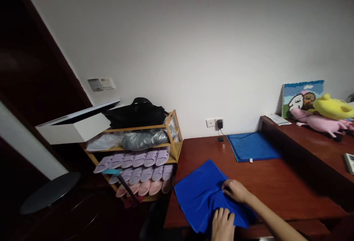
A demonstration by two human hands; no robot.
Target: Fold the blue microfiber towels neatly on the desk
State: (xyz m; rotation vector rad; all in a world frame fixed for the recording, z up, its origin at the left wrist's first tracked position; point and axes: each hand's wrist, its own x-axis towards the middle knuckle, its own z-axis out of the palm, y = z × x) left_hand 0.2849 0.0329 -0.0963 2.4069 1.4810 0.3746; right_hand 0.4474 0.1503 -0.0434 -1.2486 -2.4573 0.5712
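A bright blue cloth [200, 193] lies spread and creased over the near left part of the brown table [279, 185], with its lower edge reaching the table's front edge. My right hand [235, 191] is closed on the cloth's right side, its fingers curled and pinching the fabric. Nearer to me, my left hand [223, 223] rests on the cloth's lower part, fingers bent and closed on the fabric. Folds run between the two hands. Their thumbs are mostly hidden.
A folded blue cloth [253, 147] lies at the table's back, below a plugged-in charger [219, 124]. A raised ledge on the right holds plush toys [318, 121] and a picture [302, 90]. Left stands a shoe rack [173, 147] with slippers [140, 158], a black bag [136, 114] and a white box [74, 128].
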